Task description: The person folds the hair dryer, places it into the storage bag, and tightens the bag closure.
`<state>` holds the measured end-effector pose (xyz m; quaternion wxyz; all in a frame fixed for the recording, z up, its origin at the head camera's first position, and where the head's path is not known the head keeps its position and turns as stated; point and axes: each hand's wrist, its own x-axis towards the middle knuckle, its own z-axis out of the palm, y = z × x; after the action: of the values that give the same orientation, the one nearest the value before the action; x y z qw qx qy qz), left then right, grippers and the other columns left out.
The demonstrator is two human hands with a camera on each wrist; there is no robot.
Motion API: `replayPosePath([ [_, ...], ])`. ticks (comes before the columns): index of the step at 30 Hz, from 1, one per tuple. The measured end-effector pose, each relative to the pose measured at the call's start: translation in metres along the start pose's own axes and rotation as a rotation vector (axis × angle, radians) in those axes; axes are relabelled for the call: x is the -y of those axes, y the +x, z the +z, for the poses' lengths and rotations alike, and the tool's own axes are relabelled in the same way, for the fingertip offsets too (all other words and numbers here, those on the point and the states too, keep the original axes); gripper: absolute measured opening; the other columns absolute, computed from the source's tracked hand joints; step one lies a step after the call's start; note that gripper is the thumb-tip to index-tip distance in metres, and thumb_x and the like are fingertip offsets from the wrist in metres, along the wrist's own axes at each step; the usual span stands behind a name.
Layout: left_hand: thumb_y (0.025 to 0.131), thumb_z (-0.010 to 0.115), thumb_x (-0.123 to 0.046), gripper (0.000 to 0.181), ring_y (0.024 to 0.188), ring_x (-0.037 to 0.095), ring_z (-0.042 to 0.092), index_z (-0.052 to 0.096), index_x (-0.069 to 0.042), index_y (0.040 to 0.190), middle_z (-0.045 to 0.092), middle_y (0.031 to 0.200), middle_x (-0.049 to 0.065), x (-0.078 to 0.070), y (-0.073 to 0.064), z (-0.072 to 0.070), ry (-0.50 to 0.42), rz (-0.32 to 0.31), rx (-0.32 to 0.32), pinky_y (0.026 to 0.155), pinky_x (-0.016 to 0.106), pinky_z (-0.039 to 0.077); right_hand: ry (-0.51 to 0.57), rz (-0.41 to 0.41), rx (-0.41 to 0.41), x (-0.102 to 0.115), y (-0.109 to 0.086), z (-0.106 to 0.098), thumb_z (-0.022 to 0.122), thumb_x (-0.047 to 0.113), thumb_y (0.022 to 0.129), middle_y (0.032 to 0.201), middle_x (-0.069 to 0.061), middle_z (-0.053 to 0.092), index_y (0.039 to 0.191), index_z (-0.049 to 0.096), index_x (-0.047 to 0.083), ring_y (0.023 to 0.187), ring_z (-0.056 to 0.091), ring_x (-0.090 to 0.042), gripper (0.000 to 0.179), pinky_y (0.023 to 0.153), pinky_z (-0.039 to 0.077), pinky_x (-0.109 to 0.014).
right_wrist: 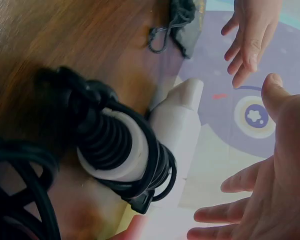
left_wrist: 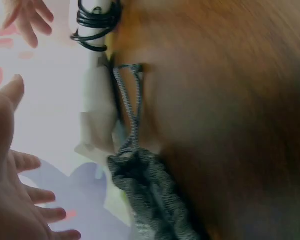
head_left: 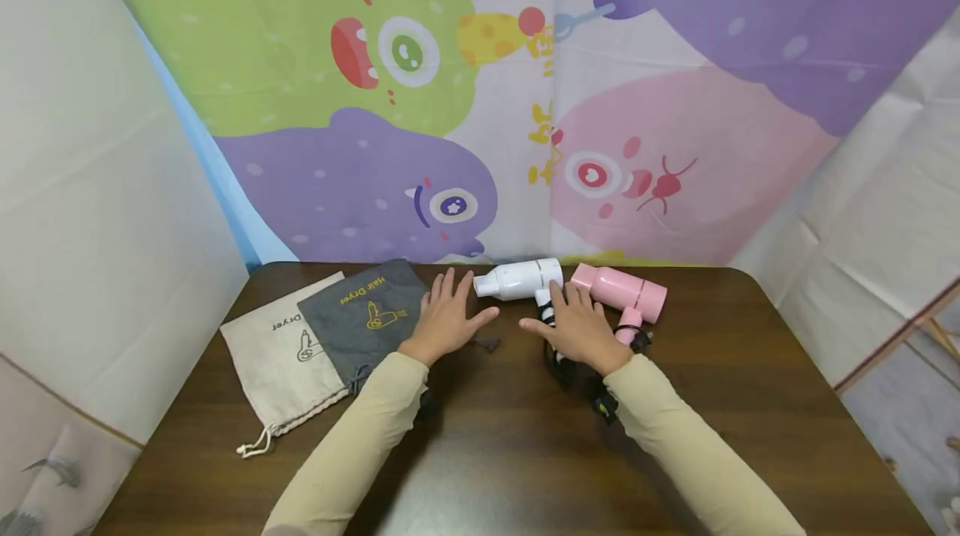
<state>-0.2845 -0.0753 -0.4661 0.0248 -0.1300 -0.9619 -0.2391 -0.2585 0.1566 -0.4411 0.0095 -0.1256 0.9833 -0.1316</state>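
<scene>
My left hand hovers with spread fingers between the dark grey drawstring bag and the white hair dryer. Over the white dryer's handle my right hand is held palm down, fingers spread, holding nothing. In the right wrist view, black cord is wound round that handle, with the hand apart from it. Just right of this hand lies a pink hair dryer, its handle partly hidden behind the wrist. The grey bag, printed "Hair Dryer" in yellow, overlaps a cream drawstring bag.
The things lie toward the far side of a dark brown wooden table. A cartoon-printed curtain hangs right behind the table's back edge. Pale cloth panels stand at both sides. A power plug lies near the right wrist.
</scene>
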Motion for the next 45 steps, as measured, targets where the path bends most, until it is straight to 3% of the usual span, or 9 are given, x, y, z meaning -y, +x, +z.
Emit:
replayPosePath([
  [8,0.092,0.054,-0.058,0.082,0.147,0.044,0.018,0.027,-0.010,0.154,0.019,0.159,0.025,0.004,0.012,0.007,-0.031,0.039,0.024,0.112,0.065,0.024,0.042,0.065,0.094,-0.001,0.006,0.001,0.043,0.070,0.090,0.154,-0.029,0.027,0.153,0.021,-0.002,0.144,0.025,-0.045,0.098,0.110,0.029,-0.063],
  [14,0.094,0.053,-0.055,0.079,0.147,0.043,0.020,0.027,-0.010,0.153,0.021,0.158,0.025,0.004,0.029,0.003,-0.001,0.099,0.078,0.112,0.065,0.025,0.050,0.082,0.120,-0.004,0.013,0.003,0.042,0.071,0.091,0.147,-0.031,0.038,0.150,0.024,-0.005,0.134,0.041,-0.046,0.098,0.104,0.039,-0.057],
  [18,0.096,0.053,-0.052,0.075,0.145,0.042,0.024,0.028,-0.010,0.153,0.025,0.157,0.025,0.006,0.042,0.000,0.007,0.125,0.096,0.111,0.065,0.026,0.056,0.097,0.157,-0.002,0.016,0.001,0.040,0.072,0.091,0.148,-0.032,0.036,0.150,0.022,-0.008,0.134,0.041,-0.047,0.100,0.104,0.041,-0.056],
  [29,0.096,0.052,-0.052,0.074,0.145,0.039,0.028,0.033,-0.007,0.150,0.032,0.156,0.020,0.011,0.063,0.008,-0.147,0.029,0.063,0.112,0.064,0.026,0.072,0.138,0.232,-0.002,0.024,0.001,0.042,0.067,0.093,0.152,-0.033,0.031,0.149,0.021,-0.010,0.139,0.035,-0.046,0.098,0.109,0.036,-0.056],
  [37,0.096,0.050,-0.054,0.074,0.146,0.037,0.027,0.029,-0.010,0.153,0.030,0.158,0.017,0.008,0.070,0.015,-0.198,-0.024,0.111,0.115,0.061,0.023,0.021,0.172,0.248,-0.004,0.027,0.000,0.049,0.058,0.095,0.147,-0.034,0.038,0.146,0.027,-0.014,0.132,0.044,-0.046,0.091,0.102,0.043,-0.054],
  [39,0.096,0.050,-0.054,0.075,0.146,0.037,0.027,0.028,-0.010,0.153,0.030,0.158,0.017,0.009,0.072,0.017,-0.212,-0.031,0.118,0.115,0.061,0.023,0.001,0.176,0.248,-0.005,0.027,0.000,0.052,0.054,0.095,0.139,-0.032,0.048,0.142,0.036,-0.013,0.123,0.054,-0.042,0.084,0.096,0.048,-0.051],
  [42,0.096,0.051,-0.054,0.076,0.146,0.036,0.028,0.028,-0.009,0.153,0.031,0.157,0.016,0.009,0.077,0.019,-0.215,-0.029,0.119,0.116,0.058,0.025,-0.022,0.184,0.252,-0.006,0.028,0.000,0.056,0.050,0.095,0.111,-0.023,0.067,0.122,0.059,-0.008,0.095,0.066,-0.032,0.065,0.076,0.054,-0.042],
  [45,0.096,0.051,-0.053,0.077,0.145,0.035,0.030,0.028,-0.008,0.153,0.033,0.157,0.015,0.007,0.082,0.022,-0.215,-0.021,0.119,0.117,0.053,0.027,-0.035,0.189,0.265,-0.006,0.028,-0.001,0.057,0.047,0.095,0.079,-0.011,0.066,0.097,0.070,0.000,0.067,0.061,-0.021,0.048,0.059,0.048,-0.034],
])
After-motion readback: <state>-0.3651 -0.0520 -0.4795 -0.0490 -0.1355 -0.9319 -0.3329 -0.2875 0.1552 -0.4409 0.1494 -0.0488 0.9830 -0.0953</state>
